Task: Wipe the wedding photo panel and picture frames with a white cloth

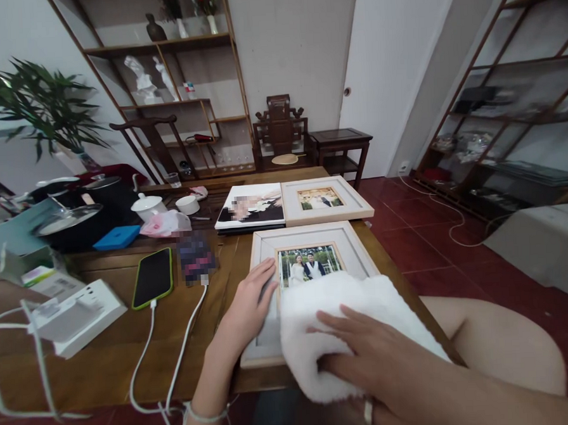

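A light wooden picture frame [262, 239] with a pale mat lies flat near the table's front edge. Its photo [310, 263] shows two people outdoors. My left hand [251, 303] rests on the frame's left side, fingers stretched out beside the photo. On the frame's lower right part lies a fluffy white cloth [388, 299], covering the photo's lower edge and overhanging the frame. My right hand [353, 355] presses on this cloth with its fingers bent into it; the thumb is hard to make out.
Beyond lie another picture frame [361, 199] and a white-edged photo panel [250, 205]. On the left are a green-cased phone [152, 278] on a cable, a white box-like device [77, 317], a blue box [117, 237] and black pots [72, 225]. A beige seat [509, 334] stands right.
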Demonstrator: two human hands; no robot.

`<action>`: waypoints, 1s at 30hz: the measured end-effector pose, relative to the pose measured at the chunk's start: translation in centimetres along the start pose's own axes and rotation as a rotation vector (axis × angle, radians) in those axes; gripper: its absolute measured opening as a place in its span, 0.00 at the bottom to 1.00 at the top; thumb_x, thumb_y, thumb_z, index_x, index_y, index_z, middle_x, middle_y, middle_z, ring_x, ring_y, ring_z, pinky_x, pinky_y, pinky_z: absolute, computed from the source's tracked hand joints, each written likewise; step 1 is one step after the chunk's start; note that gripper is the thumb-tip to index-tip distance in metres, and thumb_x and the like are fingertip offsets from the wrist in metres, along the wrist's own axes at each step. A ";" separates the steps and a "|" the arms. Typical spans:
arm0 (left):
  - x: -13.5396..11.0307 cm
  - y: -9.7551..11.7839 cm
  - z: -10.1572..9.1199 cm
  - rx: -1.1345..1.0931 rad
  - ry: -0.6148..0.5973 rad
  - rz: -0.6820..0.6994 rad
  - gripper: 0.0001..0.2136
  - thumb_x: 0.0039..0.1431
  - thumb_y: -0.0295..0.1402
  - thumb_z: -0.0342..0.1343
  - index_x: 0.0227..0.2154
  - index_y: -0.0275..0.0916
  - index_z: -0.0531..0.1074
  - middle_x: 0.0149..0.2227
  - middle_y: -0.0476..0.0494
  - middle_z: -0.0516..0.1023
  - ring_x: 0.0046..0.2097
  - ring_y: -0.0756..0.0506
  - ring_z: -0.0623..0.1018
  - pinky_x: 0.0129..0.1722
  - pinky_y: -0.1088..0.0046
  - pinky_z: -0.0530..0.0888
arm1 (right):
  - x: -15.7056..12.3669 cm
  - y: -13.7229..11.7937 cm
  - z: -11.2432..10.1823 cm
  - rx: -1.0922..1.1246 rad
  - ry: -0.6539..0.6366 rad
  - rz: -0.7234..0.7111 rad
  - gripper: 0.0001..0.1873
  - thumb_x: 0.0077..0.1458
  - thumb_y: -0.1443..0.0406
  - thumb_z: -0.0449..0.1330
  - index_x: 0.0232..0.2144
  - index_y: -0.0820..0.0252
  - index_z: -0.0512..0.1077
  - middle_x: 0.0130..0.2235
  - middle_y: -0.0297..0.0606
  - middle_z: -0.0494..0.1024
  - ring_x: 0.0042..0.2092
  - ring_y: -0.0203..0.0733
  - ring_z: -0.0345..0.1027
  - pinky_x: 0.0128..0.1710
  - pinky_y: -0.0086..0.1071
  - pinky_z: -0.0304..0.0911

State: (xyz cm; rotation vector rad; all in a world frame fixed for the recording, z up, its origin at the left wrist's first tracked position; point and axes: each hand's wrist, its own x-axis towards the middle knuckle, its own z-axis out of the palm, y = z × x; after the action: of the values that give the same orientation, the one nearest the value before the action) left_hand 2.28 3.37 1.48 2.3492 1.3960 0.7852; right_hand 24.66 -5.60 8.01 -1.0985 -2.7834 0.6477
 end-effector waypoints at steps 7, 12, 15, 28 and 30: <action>0.0 0.0 -0.2 -0.004 -0.018 0.020 0.19 0.63 0.31 0.42 0.53 0.31 0.68 0.58 0.35 0.67 0.60 0.43 0.66 0.60 0.58 0.63 | 4.5 6.3 0.5 -0.272 0.252 0.114 0.23 0.52 0.72 0.52 0.52 0.61 0.67 0.61 0.48 0.60 0.64 0.55 0.44 0.61 0.56 0.40; -0.1 0.1 -0.4 0.004 -0.033 0.014 0.19 0.63 0.31 0.42 0.53 0.33 0.68 0.58 0.36 0.67 0.60 0.43 0.66 0.60 0.57 0.63 | 8.4 11.3 -2.3 -0.420 0.347 0.142 0.21 0.56 0.72 0.49 0.52 0.63 0.66 0.60 0.46 0.62 0.65 0.58 0.41 0.60 0.59 0.40; -0.1 0.1 -0.4 -0.009 -0.024 0.016 0.18 0.63 0.31 0.43 0.53 0.33 0.68 0.58 0.36 0.67 0.60 0.42 0.66 0.59 0.58 0.63 | 8.9 11.1 -2.5 -0.396 0.315 0.078 0.18 0.58 0.69 0.49 0.49 0.63 0.69 0.61 0.47 0.61 0.65 0.58 0.41 0.59 0.59 0.40; 0.0 -0.2 -0.1 0.016 -0.013 0.017 0.18 0.62 0.31 0.44 0.52 0.35 0.69 0.58 0.37 0.68 0.60 0.42 0.66 0.59 0.56 0.63 | 1.2 0.1 0.9 -0.135 -0.024 -0.075 0.19 0.52 0.65 0.56 0.47 0.55 0.70 0.62 0.43 0.60 0.63 0.56 0.47 0.59 0.55 0.49; 0.0 -0.2 -0.1 0.010 -0.015 0.025 0.18 0.62 0.30 0.44 0.52 0.34 0.69 0.58 0.36 0.68 0.60 0.42 0.66 0.59 0.56 0.63 | 2.7 1.9 1.2 -0.149 0.056 -0.044 0.22 0.52 0.68 0.54 0.51 0.57 0.68 0.62 0.44 0.59 0.64 0.55 0.44 0.60 0.56 0.45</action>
State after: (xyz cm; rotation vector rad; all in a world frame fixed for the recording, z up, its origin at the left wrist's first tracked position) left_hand 2.06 3.42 1.50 2.3793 1.3708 0.7680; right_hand 23.58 -2.93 5.95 -1.0580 -2.8377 0.4039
